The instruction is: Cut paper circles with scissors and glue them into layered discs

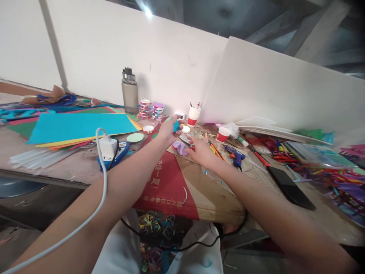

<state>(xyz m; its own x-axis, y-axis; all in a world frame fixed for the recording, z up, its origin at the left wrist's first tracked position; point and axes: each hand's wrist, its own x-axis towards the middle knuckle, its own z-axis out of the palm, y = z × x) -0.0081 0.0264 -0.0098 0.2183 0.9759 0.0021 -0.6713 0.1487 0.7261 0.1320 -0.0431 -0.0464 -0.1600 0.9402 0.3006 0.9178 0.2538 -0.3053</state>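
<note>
My left hand [167,131] is closed on a small blue piece [176,126], held above the cardboard; its exact kind is hard to make out. Just to the right, my right hand [202,151] reaches low over the work area with its fingers apart and nothing visible between them. Its thumb is close to a purple round piece [181,148] lying on the cardboard; whether they touch I cannot tell. A white paper-cup bottom [185,129] lies just beyond the hands. A pale green disc [135,137] and a shallow white cup ring [148,129] sit left of my left hand.
Coloured sheets [82,127] and a white charger [108,147] with a cable lie left. A bottle [130,91] and stacked cup rings [145,109] stand behind. On the right are paper cups [194,115], a blue glue gun [236,155], a phone [289,186] and coloured strips [327,175].
</note>
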